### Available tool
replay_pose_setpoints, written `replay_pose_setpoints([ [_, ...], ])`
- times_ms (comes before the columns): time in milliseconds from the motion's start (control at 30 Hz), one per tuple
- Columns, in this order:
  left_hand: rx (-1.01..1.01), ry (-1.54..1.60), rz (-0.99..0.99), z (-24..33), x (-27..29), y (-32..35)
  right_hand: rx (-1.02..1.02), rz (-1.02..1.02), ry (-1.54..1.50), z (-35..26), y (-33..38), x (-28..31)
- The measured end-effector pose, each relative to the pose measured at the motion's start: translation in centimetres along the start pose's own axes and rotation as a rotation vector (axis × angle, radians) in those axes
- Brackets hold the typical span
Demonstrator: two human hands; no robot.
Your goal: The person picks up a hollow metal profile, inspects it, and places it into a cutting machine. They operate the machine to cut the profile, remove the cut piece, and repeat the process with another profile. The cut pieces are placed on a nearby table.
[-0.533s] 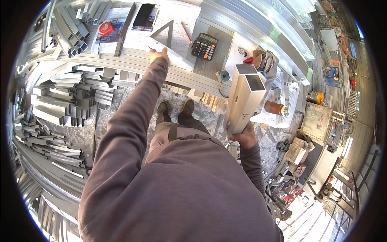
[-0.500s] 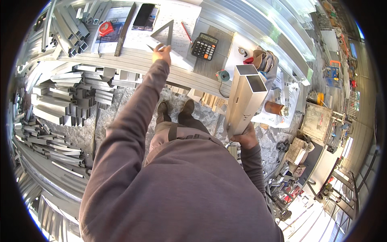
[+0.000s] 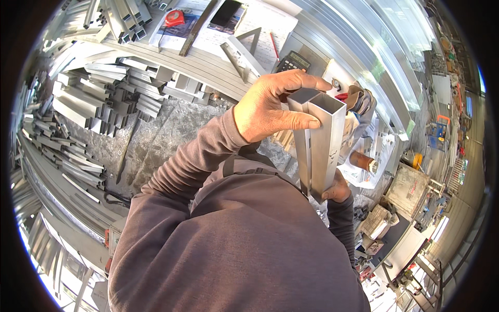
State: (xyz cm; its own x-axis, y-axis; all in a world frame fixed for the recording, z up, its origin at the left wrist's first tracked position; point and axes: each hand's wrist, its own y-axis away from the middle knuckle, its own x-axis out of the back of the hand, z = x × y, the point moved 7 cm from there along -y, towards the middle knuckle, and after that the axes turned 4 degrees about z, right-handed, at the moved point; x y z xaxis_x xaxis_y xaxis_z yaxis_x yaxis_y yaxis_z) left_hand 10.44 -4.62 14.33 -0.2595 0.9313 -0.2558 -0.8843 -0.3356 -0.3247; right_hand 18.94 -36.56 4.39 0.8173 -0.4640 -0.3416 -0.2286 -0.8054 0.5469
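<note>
An aluminium profile [image 3: 326, 148] with two square hollow openings at its top stands upright, slightly tilted, in front of my body. My left hand [image 3: 273, 104] is closed round its upper end, the thumb along the near face and the fingers reaching over the far side. Low on the profile, my right hand [image 3: 339, 188] grips it from the right; some of its fingers are hidden. Beyond my left hand a metal set square [image 3: 241, 58] lies on papers on the bench. A black calculator [image 3: 293, 61] sits beside it, partly covered by my left hand.
On the bench lie a red pencil [image 3: 274, 46], a phone [image 3: 226, 14], a dark metal bar [image 3: 197, 28] and a red tape measure [image 3: 174, 18]. Stacked aluminium profiles [image 3: 86, 99] fill the left side. Work gloves [image 3: 361, 101] and a brown cylinder [image 3: 363, 161] are at the right.
My left hand has let go of the set square, come back toward me and taken hold of the profile's upper end. My right hand still holds the lower part. The view has shifted.
</note>
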Motion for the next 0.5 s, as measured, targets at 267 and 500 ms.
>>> replay_pose_setpoints([
  [267, 0.066, 0.085, 0.144, 0.7, 0.4, 4.0, 0.009, -0.082, -0.057, 0.1, -0.1, -0.4],
  [500, -0.193, -0.262, 0.39, 3.2, 0.6, 6.4, -0.016, -0.06, -0.065, 0.3, 0.0, -1.4],
])
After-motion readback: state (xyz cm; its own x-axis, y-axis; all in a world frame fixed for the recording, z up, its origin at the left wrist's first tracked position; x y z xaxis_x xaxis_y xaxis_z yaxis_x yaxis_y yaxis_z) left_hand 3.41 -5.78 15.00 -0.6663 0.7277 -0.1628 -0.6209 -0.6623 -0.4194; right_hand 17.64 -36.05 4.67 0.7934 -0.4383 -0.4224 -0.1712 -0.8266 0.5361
